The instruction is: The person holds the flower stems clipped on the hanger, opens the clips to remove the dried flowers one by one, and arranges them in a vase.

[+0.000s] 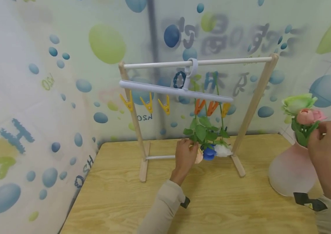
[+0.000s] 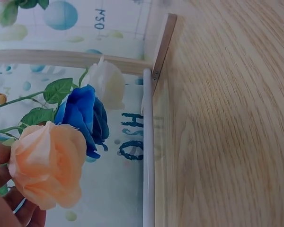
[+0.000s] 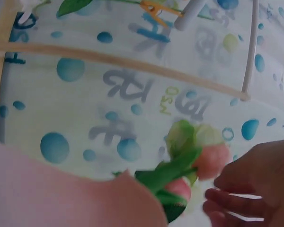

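Three artificial roses hang head-down from clips on a white hanger (image 1: 168, 89): a peach rose (image 2: 47, 163), a blue rose (image 2: 85, 118) and a white rose (image 2: 106, 82). My left hand (image 1: 186, 153) holds the peach rose (image 1: 198, 156) from below, fingers (image 2: 2, 208) curled round it. At the right, a frosted pink vase (image 1: 291, 172) holds a green-white flower (image 1: 297, 102) and pink buds (image 1: 307, 116). My right hand (image 1: 324, 143) is beside them, its fingertips (image 3: 227, 201) at the pink bud (image 3: 210, 161), without a plain grip.
The hanger hangs on a wooden rack (image 1: 253, 100) with a white top rod, standing on a wooden table (image 1: 212, 201). Three yellow clips (image 1: 147, 104) hang empty on the left; orange clips (image 1: 206, 107) hold stems. A bubble-patterned curtain covers the back and left.
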Available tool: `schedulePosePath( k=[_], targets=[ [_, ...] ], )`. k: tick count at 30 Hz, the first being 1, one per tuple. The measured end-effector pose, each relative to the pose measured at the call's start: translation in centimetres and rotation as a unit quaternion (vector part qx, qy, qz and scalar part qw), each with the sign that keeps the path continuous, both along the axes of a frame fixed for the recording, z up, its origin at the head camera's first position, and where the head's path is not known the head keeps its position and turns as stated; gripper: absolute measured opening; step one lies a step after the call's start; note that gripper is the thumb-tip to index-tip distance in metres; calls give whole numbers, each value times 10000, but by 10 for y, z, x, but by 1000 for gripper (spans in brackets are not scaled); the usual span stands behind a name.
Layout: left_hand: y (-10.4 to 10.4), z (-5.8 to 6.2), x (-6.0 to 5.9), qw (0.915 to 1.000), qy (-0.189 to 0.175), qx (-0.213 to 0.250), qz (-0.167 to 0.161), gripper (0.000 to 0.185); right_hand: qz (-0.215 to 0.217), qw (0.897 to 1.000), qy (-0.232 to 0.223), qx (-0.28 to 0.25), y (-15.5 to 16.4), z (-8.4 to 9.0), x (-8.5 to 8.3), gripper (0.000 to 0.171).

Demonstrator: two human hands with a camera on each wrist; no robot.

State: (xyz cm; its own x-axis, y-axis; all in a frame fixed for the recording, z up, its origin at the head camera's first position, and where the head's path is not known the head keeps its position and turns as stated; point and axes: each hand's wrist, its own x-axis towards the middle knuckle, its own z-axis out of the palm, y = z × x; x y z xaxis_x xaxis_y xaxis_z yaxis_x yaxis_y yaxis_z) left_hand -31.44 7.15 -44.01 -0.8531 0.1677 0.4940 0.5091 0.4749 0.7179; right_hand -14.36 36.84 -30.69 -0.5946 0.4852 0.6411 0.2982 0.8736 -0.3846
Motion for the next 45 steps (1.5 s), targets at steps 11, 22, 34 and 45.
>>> schedulePosePath(
  k=[11,22,34,45],
  targets=[
    [-4,0,1,9999,-37,-99,-27,24,1061,9714,1810,1113,-69,2,-48,30],
    [-9,2,2,9997,82,-218,2,22,2377,9554,1604,704,-147,-6,-115,18],
    [-14,1,5,9984,447,-340,-107,21,2097,9680,1326,-370,-194,-10,-157,36],
    [-19,2,7,9980,145,-567,-238,21,1900,9615,1900,-584,-201,-4,-162,30]
  ],
)
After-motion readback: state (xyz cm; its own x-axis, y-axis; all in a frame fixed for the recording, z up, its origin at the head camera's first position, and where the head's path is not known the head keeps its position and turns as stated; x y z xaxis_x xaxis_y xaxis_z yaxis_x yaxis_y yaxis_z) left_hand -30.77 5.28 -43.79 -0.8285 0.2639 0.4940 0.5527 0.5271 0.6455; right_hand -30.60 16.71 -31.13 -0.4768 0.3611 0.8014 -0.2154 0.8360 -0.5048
